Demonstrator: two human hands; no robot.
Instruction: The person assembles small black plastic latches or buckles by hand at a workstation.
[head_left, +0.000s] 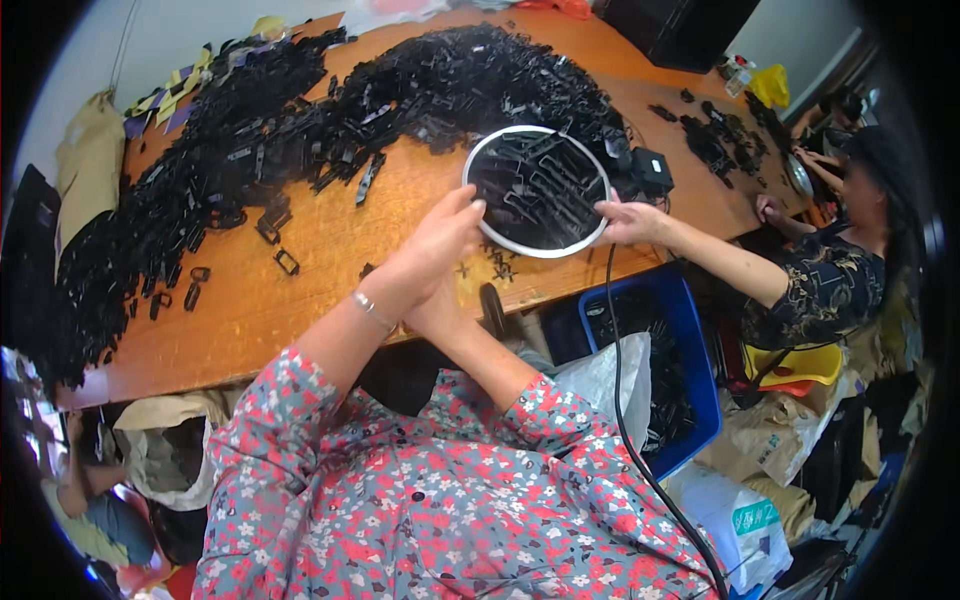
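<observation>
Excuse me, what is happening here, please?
A person in a flowered shirt has the left hand at the left edge of a white ring with dark pieces showing inside; the right hand is partly hidden behind the left wrist. A co-worker's hand holds the ring's right edge. Black pieces lie heaped on the table.

Shirt (420, 500), grey with red-and-white floral print; tray (548, 253), white-rimmed; parts (480, 80), black; table (340, 235), orange-brown; crate (704, 370), blue; tub (815, 366), yellow.

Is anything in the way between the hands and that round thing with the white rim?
Nothing visible for the left hand, at the left rim of the round thing. The left wrist crosses before the right hand, whose fingers are hidden; I can't tell there.
</observation>
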